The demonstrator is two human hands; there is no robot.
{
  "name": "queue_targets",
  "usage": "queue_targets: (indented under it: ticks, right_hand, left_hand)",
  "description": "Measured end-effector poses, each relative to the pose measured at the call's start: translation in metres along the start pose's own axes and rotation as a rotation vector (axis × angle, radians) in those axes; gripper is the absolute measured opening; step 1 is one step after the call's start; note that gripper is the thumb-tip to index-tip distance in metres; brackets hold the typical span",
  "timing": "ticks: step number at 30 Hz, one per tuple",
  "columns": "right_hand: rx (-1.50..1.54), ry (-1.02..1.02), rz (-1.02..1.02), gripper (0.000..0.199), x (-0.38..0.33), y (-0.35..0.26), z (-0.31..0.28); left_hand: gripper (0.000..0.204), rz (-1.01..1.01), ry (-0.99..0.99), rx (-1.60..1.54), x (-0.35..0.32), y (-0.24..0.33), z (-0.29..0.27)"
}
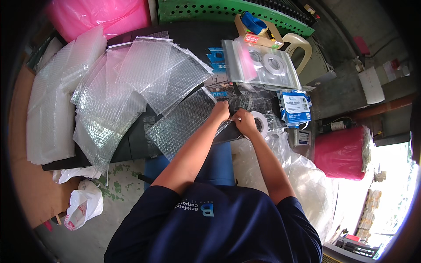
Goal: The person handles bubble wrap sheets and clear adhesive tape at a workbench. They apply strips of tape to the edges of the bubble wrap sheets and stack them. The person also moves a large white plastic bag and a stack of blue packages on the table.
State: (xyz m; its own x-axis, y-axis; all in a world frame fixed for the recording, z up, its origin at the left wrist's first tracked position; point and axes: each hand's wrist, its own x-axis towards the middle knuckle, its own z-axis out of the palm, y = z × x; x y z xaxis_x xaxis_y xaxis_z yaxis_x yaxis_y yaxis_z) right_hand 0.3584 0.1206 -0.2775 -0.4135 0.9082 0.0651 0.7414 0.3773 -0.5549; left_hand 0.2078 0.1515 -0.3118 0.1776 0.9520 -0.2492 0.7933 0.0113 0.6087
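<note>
Bubble-wrap stack (50, 114): clear sheets, farthest left of both grips.
Fanned bubble sheets (107, 103): clear, overlapping on the black table (126, 150), left of the left grip.
Bubble sheet at work (182, 122): clear with a pale edge strip, just left of the left grip, passing under that forearm.
Left grip (222, 111): fingers curled at the sheet's right edge; cannot tell whether they pinch it.
Right grip (244, 121): just beside the left, fingers bent inward; cannot tell how closed it is or what it holds.
Tape roll (264, 125): white-ringed, directly right of the right grip, partly hidden by it.
Blue-and-white packs (296, 108): piled right of the tape roll, away from both grips.
Red bundle (337, 153): plastic-wrapped, farthest right of the grips.
</note>
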Motion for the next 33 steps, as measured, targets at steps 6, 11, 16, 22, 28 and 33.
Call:
queue_targets:
  ticks: [6, 11, 16, 22, 28, 33]
  right_hand:
    - [-0.22, -0.027, -0.328, 0.005, -0.007, 0.007, 0.004]
    - [-0.33, 0.053, -0.25, 0.004, -0.01, 0.003, 0.02]
    - [-0.239, 0.105, -0.132, 0.005, -0.002, -0.002, 0.018]
    - [-0.25, 0.07, 0.002, 0.009, 0.007, 0.001, 0.021]
    - [-0.125, 0.081, 0.214, 0.013, 0.014, -0.001, 0.014]
    - [0.248, -0.002, 0.36, 0.014, 0.027, 0.03, 0.001]
  left_hand:
    - [0.022, -0.075, 0.188, -0.114, 0.011, -0.007, 0.02]
    - [0.033, -0.137, -0.016, -0.051, 0.007, 0.004, 0.011]
    - [0.048, -0.231, -0.05, -0.006, -0.006, 0.021, -0.004]
    - [0.048, -0.252, -0.044, 0.001, -0.016, 0.032, -0.016]
    - [0.043, -0.217, 0.025, -0.03, -0.009, 0.021, -0.001]
    - [0.042, 0.027, 0.086, -0.078, -0.003, -0.008, 0.012]
